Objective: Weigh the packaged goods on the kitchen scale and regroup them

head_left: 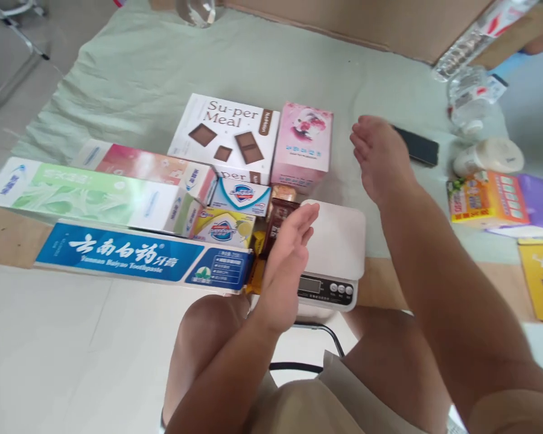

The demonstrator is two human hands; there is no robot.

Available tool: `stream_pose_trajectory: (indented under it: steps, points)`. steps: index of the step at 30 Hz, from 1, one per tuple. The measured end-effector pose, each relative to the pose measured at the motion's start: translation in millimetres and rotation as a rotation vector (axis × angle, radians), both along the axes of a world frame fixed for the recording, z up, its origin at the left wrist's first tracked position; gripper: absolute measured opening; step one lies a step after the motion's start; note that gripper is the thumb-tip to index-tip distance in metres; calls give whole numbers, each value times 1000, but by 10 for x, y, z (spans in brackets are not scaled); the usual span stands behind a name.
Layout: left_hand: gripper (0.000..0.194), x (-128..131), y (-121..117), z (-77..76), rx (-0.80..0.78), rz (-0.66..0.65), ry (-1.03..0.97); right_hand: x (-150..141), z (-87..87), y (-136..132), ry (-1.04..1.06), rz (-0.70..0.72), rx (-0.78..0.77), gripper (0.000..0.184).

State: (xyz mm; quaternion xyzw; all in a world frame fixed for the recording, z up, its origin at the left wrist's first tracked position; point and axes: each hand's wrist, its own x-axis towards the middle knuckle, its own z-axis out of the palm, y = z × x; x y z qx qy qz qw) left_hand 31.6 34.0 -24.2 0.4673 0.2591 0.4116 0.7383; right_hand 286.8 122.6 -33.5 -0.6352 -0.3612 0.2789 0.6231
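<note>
My left hand (286,256) hovers open, edge-on with its fingers stretched together, over the left edge of a white kitchen scale (337,238). Its fingertips are close to a few brown snack packets (280,211). Nothing is in the hand. My right hand is out of view. My bare foot (380,158) rests on the pale green cloth (163,72) just beyond the scale, with the leg running down to the lower right. The scale's plate is bare.
Left of the scale lie blue (145,256), green (85,196) and pink (145,163) toothpaste boxes, two soap boxes (235,211), a Su-per Meal box (226,135) and a pink box (303,144). At the right are a black phone (416,146), water bottles (470,90) and packages (486,196).
</note>
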Motion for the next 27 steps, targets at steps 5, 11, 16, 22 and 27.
stream_pose_trajectory:
  steps: [5,11,16,22,27]
  points:
    - [45,194,-65,102,4,-65,7,-62,342,-1261,185,-187,108,34]
    - [45,592,-451,192,62,-257,112,95,402,-2184,256,-462,165,23]
    - [34,1281,-909,336,105,-520,262,588,563,-2679,213,-741,323,10]
    - [18,2965,-1533,496,421,-668,289,1093,483,-3245,179,-1324,444,6]
    - [33,3982,-1848,235,550,-610,272,1448,105,-3525,66,-1256,455,27]
